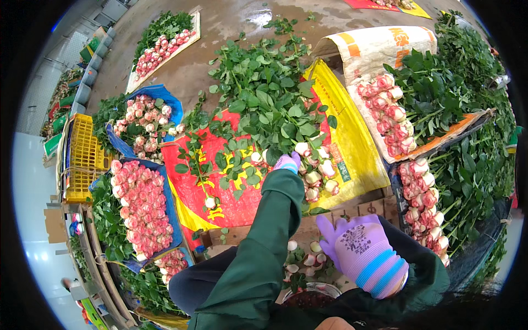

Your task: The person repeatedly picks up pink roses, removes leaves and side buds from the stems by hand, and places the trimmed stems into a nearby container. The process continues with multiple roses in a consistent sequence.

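Note:
My left hand (288, 162), in a lilac knit glove with blue bands, reaches into a heap of cut roses. Its fingers are among the leafy stems (264, 111) beside white-and-pink rose heads (313, 177); leaves and the hand itself hide whether it grips a stem. Closer to my body, my right hand (359, 249) wears a matching glove, back facing up. Its thumb side is spread and no object shows in it. Under the heap lies a red and yellow printed plastic sheet (243, 206). One rose (210, 202) lies apart on the sheet, left of my left sleeve.
Bundled pink roses (142, 206) in blue wrapping stand at left, beside a yellow plastic crate (80, 156). More wrapped roses (387, 111) line the right. Between my knees, a bucket (312, 293) stands near fallen petals (309, 260). Wet concrete floor (231, 24) stretches beyond.

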Action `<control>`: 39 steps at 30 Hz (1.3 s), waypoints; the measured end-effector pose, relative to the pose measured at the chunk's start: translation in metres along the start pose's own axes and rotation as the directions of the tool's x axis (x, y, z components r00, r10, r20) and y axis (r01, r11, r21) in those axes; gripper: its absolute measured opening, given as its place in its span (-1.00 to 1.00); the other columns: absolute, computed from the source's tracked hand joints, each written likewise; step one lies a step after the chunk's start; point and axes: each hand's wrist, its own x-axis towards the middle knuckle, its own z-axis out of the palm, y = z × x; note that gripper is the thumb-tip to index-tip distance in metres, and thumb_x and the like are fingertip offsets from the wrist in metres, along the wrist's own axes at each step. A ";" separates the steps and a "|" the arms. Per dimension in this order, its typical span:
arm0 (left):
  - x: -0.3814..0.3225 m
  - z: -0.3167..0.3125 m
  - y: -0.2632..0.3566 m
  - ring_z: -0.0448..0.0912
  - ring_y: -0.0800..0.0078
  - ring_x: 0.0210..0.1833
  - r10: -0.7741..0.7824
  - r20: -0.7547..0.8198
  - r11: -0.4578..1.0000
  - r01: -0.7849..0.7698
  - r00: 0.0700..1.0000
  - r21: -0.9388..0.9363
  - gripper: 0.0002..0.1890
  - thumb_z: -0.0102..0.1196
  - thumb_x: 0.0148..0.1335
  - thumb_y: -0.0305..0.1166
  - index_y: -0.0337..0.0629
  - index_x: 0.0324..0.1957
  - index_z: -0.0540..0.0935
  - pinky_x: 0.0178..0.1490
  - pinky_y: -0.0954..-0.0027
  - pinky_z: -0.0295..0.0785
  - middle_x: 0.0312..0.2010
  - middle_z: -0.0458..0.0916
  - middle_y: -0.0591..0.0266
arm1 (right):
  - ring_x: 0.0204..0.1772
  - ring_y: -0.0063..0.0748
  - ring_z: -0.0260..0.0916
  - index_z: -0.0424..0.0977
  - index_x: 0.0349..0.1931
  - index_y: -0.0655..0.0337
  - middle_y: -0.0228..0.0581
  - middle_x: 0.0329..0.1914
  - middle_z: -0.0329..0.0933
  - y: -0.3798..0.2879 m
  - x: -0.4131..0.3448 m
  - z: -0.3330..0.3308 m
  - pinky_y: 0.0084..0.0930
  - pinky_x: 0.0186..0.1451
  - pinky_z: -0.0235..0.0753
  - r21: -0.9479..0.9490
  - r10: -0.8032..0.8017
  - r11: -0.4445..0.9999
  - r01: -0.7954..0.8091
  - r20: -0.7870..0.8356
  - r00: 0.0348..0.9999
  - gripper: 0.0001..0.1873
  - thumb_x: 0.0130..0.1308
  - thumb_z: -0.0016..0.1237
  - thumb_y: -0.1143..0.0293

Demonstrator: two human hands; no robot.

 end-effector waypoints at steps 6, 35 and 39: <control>0.014 -0.006 0.002 0.41 0.04 0.26 0.082 0.027 0.980 -0.086 0.996 0.181 -0.37 -0.17 0.26 0.08 -0.22 0.14 0.55 0.32 0.18 0.28 0.15 0.51 -0.04 | -0.23 -0.18 0.57 0.26 0.14 0.11 -0.22 -0.24 0.57 -0.002 0.009 0.002 -0.20 -0.22 0.42 -0.041 0.011 0.999 -0.007 0.088 0.996 -0.58 0.41 -0.22 0.07; -0.329 -0.174 -0.159 0.61 0.32 -0.30 0.616 0.082 0.297 -0.134 0.783 -0.945 -0.52 0.07 0.30 0.02 -0.24 -0.05 0.49 -0.21 0.34 0.53 -0.21 0.62 0.08 | -0.26 -0.07 0.58 0.45 -0.13 0.12 -0.15 -0.40 0.60 -0.062 0.006 0.046 -0.09 -0.21 0.48 0.006 -0.207 0.977 0.213 -0.202 0.957 -0.71 0.30 -0.11 0.15; -0.332 -0.156 -0.153 0.62 0.24 -0.26 0.711 0.032 0.073 -0.028 0.703 -0.997 -0.59 0.09 0.31 -0.05 -0.20 -0.03 0.52 -0.16 0.27 0.50 -0.07 0.58 0.08 | -0.26 -0.04 0.57 0.45 -0.04 0.17 -0.05 -0.35 0.60 -0.058 0.015 0.050 -0.08 -0.19 0.49 0.160 -0.186 0.956 0.246 -0.317 0.930 -0.66 0.34 -0.13 0.14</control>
